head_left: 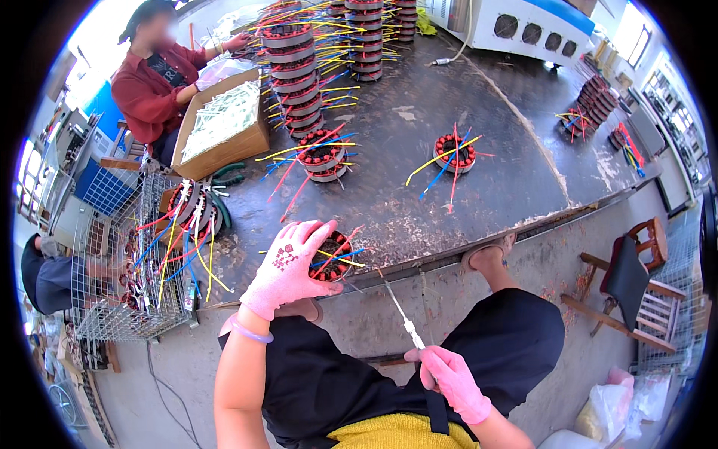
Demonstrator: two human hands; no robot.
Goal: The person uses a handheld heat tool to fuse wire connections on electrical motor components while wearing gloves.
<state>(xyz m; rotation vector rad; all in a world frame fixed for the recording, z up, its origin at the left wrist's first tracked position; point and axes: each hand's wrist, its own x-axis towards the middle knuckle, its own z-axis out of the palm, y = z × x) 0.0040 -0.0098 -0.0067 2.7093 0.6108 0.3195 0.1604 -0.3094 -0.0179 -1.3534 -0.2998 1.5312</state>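
At the table's near edge, my left hand (288, 262), in a pink glove, is closed around the side of a motor stator (329, 258). Red, blue and yellow leads stick out of the stator's dark ring. My right hand (452, 378), also gloved in pink, pinches a thin white strip with a bulge and a fine brownish tip (404, 318) over my lap. That tip points up toward the table edge, to the right of the stator. Whether a thread links the strip and the stator, I cannot tell.
More stators stand singly (454, 154) and in tall stacks (293, 75) on the dark table (396, 194). A cardboard box (224, 123) of white strips sits near a co-worker (161, 82). Left is a wire basket (123, 277); pliers (226, 176) lie near more stators. A chair (628, 288) stands right.
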